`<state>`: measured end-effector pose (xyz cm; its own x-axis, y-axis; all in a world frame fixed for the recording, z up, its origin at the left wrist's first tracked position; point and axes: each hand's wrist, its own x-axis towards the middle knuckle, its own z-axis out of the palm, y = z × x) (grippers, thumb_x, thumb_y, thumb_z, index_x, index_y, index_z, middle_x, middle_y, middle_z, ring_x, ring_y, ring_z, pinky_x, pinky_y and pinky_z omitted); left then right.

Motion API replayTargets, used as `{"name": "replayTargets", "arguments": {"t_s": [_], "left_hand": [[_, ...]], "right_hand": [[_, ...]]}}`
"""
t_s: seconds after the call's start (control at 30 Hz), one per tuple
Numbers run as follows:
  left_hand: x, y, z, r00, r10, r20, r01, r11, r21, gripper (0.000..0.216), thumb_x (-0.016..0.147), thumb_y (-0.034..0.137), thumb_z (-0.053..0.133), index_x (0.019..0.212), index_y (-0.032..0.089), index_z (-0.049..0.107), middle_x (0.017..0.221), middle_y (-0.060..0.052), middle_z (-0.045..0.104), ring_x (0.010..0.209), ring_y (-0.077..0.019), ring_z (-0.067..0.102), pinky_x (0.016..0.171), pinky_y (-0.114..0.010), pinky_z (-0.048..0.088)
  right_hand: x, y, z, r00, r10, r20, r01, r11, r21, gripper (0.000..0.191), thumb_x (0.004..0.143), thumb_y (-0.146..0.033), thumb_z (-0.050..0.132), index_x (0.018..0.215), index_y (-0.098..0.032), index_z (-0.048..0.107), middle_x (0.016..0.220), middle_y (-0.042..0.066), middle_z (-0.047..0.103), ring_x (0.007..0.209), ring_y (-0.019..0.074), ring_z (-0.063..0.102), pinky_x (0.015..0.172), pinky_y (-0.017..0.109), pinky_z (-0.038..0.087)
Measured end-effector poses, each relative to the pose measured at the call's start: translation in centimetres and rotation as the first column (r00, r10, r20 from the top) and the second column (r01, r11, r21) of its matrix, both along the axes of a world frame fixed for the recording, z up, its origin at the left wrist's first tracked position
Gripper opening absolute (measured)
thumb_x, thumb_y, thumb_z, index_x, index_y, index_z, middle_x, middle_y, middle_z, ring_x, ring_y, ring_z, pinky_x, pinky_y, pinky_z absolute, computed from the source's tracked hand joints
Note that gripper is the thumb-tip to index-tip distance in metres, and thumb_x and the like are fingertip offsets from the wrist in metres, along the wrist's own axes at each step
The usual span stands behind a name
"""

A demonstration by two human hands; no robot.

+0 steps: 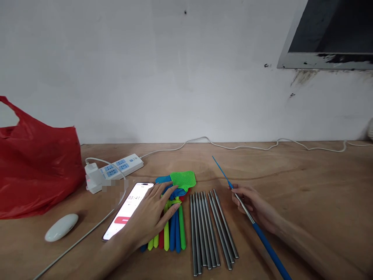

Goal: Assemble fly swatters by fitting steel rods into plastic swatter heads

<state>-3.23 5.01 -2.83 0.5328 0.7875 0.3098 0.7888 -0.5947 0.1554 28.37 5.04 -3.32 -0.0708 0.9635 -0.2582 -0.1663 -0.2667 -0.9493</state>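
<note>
My left hand lies flat with fingers spread on a pile of coloured fly swatters, whose green mesh head sticks out toward the wall. My right hand is closed round a telescopic rod with a blue grip at the near end, a metal middle and a thin blue tip pointing up and left. Between the hands lie several metal rods side by side on the wooden table.
A phone with a lit timer screen lies left of the swatters. A white power strip with a charger and cables sits behind it. A red plastic bag stands at far left, a white oval object near it. A thin metal rod lies diagonally.
</note>
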Motion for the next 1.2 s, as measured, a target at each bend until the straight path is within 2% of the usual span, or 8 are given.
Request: {"name": "replayTargets", "arguments": {"t_s": [0.13, 0.27, 0.4, 0.6, 0.77, 0.9, 1.0, 1.2], "left_hand": [[0.1, -0.1, 0.2, 1.0, -0.004, -0.006, 0.004, 1.0, -0.018, 0.044, 0.103, 0.046, 0.038, 0.139, 0.022, 0.048, 0.14, -0.011, 0.053, 0.128, -0.0343, 0.05, 0.103, -0.057, 0.044], [0.1, -0.3, 0.4, 0.999, -0.025, 0.021, 0.025, 1.0, 0.005, 0.04, 0.103, 0.044, 0.04, 0.137, 0.025, 0.049, 0.138, -0.01, 0.054, 0.125, -0.0323, 0.052, 0.103, -0.054, 0.045], [0.1, -0.4, 0.4, 0.998, -0.043, 0.052, 0.043, 0.999, 0.007, 0.039, 0.103, 0.043, 0.041, 0.137, 0.026, 0.048, 0.137, -0.009, 0.055, 0.124, -0.0313, 0.052, 0.103, -0.052, 0.045], [0.4, -1.2, 1.3, 0.966, -0.199, 0.163, 0.204, 0.979, -0.02, 0.028, 0.103, 0.032, 0.039, 0.126, 0.025, 0.055, 0.121, -0.007, 0.063, 0.111, -0.0261, 0.057, 0.095, -0.042, 0.049], [0.6, -2.2, 1.5, 0.928, -0.244, 0.282, 0.283, 0.953, -0.104, 0.026, 0.104, 0.03, 0.036, 0.122, 0.028, 0.055, 0.107, -0.004, 0.067, 0.099, -0.0232, 0.061, 0.086, -0.04, 0.052], [1.0, -2.6, 0.9, 0.941, -0.158, 0.298, 0.213, 0.964, -0.161, 0.031, 0.102, 0.039, 0.045, 0.132, 0.031, 0.049, 0.116, -0.004, 0.065, 0.107, -0.0245, 0.06, 0.09, -0.04, 0.053], [1.4, -2.8, 0.5, 0.949, -0.094, 0.301, 0.168, 0.958, -0.231, 0.03, 0.1, 0.042, 0.049, 0.128, 0.031, 0.053, 0.108, -0.004, 0.067, 0.101, -0.0241, 0.063, 0.087, -0.039, 0.055], [1.8, -3.0, 0.1, 0.941, -0.106, 0.322, 0.187, 0.955, -0.231, 0.022, 0.102, 0.035, 0.047, 0.12, 0.028, 0.058, 0.106, -0.003, 0.069, 0.099, -0.0228, 0.065, 0.087, -0.037, 0.054]], "right_hand": [[-0.2, 0.0, 0.2, 0.996, 0.039, -0.084, -0.042, 0.999, -0.031, 0.023, 0.073, -0.039, 0.069, 0.075, -0.019, 0.057, 0.05, -0.007, 0.045, 0.041, 0.0047, 0.016, 0.038, 0.018, 0.015], [-0.1, 0.1, 0.1, 0.989, 0.008, -0.15, -0.015, 0.999, -0.05, 0.019, 0.075, -0.036, 0.068, 0.078, -0.019, 0.061, 0.053, -0.006, 0.047, 0.04, 0.0056, 0.019, 0.035, 0.017, 0.013], [0.0, 0.2, 0.0, 0.976, -0.075, -0.203, 0.065, 0.996, -0.055, 0.015, 0.076, -0.033, 0.069, 0.077, -0.021, 0.061, 0.067, 0.0, 0.062, 0.046, 0.0091, 0.038, 0.037, 0.02, 0.032], [0.2, 0.3, -0.3, 0.939, -0.123, -0.321, 0.119, 0.992, -0.034, 0.006, 0.08, -0.029, 0.064, 0.079, -0.023, 0.062, 0.08, 0.004, 0.072, 0.064, 0.0156, 0.06, 0.06, 0.027, 0.052], [0.0, -0.3, -0.1, 0.934, -0.008, -0.357, 0.031, 0.998, 0.059, 0.007, 0.083, -0.031, 0.059, 0.083, -0.024, 0.061, 0.095, 0.007, 0.075, 0.083, 0.0203, 0.069, 0.081, 0.035, 0.055], [-1.1, -1.0, 0.1, 0.946, 0.065, -0.319, -0.033, 0.994, 0.104, 0.018, 0.089, -0.041, 0.056, 0.093, -0.025, 0.062, 0.103, 0.008, 0.075, 0.091, 0.0229, 0.071, 0.084, 0.038, 0.053], [-1.9, -1.5, 0.0, 0.923, 0.149, -0.354, -0.111, 0.986, 0.127, 0.025, 0.091, -0.045, 0.054, 0.104, -0.025, 0.063, 0.109, 0.01, 0.075, 0.094, 0.0234, 0.071, 0.086, 0.038, 0.052], [-2.3, -1.8, -0.5, 0.857, 0.227, -0.464, -0.195, 0.974, 0.116, 0.033, 0.093, -0.047, 0.049, 0.109, -0.024, 0.066, 0.114, 0.012, 0.074, 0.098, 0.0249, 0.069, 0.086, 0.038, 0.049]]}}
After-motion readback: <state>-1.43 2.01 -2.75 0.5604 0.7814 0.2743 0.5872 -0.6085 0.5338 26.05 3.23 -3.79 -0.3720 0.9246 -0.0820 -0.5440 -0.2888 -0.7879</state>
